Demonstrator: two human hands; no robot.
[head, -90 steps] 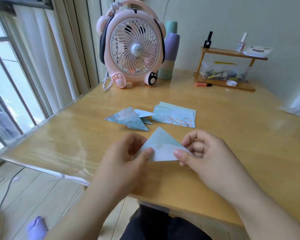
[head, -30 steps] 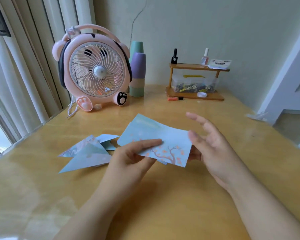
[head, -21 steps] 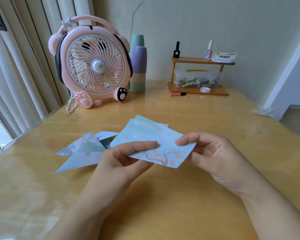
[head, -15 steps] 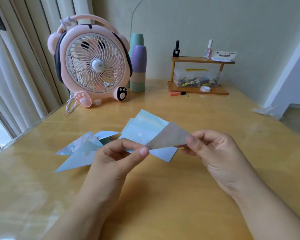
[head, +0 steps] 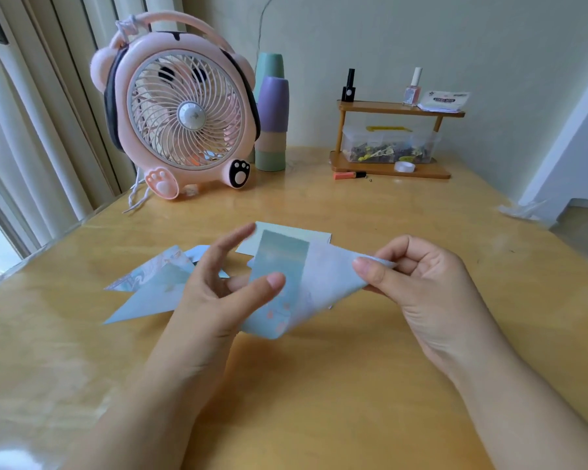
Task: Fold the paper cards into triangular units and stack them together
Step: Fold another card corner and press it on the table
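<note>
Paper card (head: pixel 286 283) is mid-fold: my right hand (head: pixel 418 286) pinches its corner, left hand (head: pixel 218 293) thumbs the other side. I'd match the edges before creasing.

Blue card (head: pixel 296 286) (pink blossom print near bottom edge) held above counter, bent mid-fold, right half curled over toward left. Two folded blue triangles (head: pixel 153 283) lie overlapping on counter at left. Pale flat card (head: pixel 314 236) lies behind, partly hidden.
</note>
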